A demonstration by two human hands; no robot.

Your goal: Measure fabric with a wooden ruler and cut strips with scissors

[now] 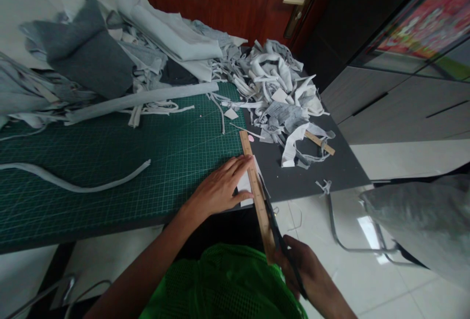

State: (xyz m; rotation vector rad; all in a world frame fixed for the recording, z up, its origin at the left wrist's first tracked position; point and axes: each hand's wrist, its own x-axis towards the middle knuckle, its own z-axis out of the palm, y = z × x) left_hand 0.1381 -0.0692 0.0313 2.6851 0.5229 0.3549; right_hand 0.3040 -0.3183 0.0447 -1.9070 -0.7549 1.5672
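My left hand [216, 189] lies flat with its fingers stretched out. Its fingertips press on a wooden ruler [254, 177] and its thumb rests lower down beside the ruler's edge. Under the ruler is a small white piece of fabric or paper [245, 185], partly covered by the hand. At the lower right, my right hand [297, 260] is closed around the handles of black scissors [273, 221]. The blades run along the ruler's right side, near the white piece. The ruler's lower end juts past the table edge, close to the right hand.
A green cutting mat [110, 147] covers much of the dark table [304, 177]. Grey and white fabric scraps [271, 79] heap at the back. A grey fabric strip [73, 185] lies at left. Another wooden stick [319, 142] lies among scraps. A metal-framed chair [341, 240] stands at right.
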